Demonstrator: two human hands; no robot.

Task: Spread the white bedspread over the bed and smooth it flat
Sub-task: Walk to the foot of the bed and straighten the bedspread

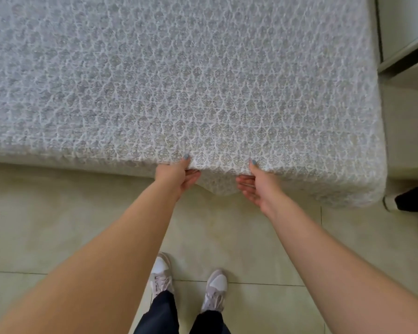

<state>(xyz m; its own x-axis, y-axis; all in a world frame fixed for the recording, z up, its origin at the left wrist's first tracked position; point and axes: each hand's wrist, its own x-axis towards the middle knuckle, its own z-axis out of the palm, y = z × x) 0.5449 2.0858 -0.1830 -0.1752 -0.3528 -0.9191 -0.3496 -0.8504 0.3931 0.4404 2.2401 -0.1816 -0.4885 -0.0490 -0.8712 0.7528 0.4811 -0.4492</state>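
Note:
The white bedspread (179,80), woven with a grey medallion pattern, covers the whole bed top and drapes over the near edge and the right corner. My left hand (176,175) pinches its hanging edge, thumb on top and fingers underneath. A short way to the right, my right hand (256,183) grips the same edge the same way. Between the two hands a small flap of the bedspread (216,186) sags downward. The top surface lies flat with no large folds in view.
Pale floor tiles (251,237) run along the bed's near side, where my two feet in light sneakers (212,290) stand. White furniture (405,39) stands close to the bed's right side. A dark object (413,198) lies on the floor by the right corner.

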